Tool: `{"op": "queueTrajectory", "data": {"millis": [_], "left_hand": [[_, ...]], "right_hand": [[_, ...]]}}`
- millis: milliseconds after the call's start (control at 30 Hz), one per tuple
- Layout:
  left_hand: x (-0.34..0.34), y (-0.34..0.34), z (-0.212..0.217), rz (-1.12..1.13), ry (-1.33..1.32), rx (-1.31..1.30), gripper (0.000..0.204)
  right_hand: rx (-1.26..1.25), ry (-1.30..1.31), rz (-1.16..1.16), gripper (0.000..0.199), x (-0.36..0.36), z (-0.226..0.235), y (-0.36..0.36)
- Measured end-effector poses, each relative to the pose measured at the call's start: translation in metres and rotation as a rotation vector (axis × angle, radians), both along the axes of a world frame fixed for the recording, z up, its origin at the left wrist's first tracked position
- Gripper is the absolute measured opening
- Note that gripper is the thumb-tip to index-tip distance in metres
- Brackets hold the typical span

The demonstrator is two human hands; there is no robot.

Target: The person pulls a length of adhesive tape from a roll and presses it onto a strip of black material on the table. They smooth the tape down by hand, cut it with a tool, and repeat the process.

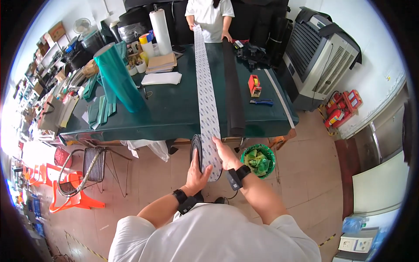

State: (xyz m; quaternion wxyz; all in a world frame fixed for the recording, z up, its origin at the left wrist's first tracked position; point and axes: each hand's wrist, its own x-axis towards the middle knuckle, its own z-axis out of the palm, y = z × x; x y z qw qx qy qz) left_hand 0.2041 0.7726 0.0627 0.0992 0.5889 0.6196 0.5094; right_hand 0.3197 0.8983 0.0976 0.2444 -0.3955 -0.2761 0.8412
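Observation:
A roll of black strip [214, 172] with white, blue-printed backing is held between my two hands just off the table's near edge. My left hand [197, 175] presses on its coiled left side. Against the right side lies my right hand [226, 156], fingers extended. From the roll, a long flat length of the backed strip [206, 83] runs away across the table. A person opposite [211, 19] grips its far end with one hand. That person's other hand touches the far end of a long black piece [233, 87], which lies lengthwise to the right.
On the green-covered table [170, 111] stand a teal film roll [115, 74] and a white roll [160, 32]. A red tape dispenser [254, 86] and a blue cutter [261, 102] lie right. A lined bin [258, 161] stands below; an air cooler [321, 56] is beyond.

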Motion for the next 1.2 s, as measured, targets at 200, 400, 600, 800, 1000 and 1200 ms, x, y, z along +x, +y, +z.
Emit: {"op": "queueTrajectory", "data": {"millis": [200, 400, 600, 800, 1000, 1200], "left_hand": [[-0.022, 0.032, 0.036, -0.072, -1.132, -0.519, 0.06], [-0.029, 0.041, 0.077, -0.174, -1.541, -0.71, 0.055], [0.007, -0.002, 0.007, 0.032, -0.489, -0.367, 0.069], [0.009, -0.023, 0.001, -0.08, 0.142, -0.042, 0.083], [-0.033, 0.043, 0.038, -0.284, -1.608, -0.678, 0.059], [-0.029, 0.043, 0.063, -0.07, -1.213, -0.726, 0.059]], "right_hand": [[0.649, -0.492, -0.146, 0.063, -0.009, -0.013, -0.054], [1.095, -0.352, -0.208, 0.061, 0.007, -0.031, -0.084], [0.318, 0.064, -0.046, 0.062, 0.018, -0.01, -0.037], [-0.038, 0.118, 0.051, 0.057, 0.02, 0.011, -0.006], [0.699, -0.57, -0.039, 0.067, 0.001, -0.012, -0.054], [1.085, -0.332, -0.221, 0.068, 0.003, -0.027, -0.072]]}}
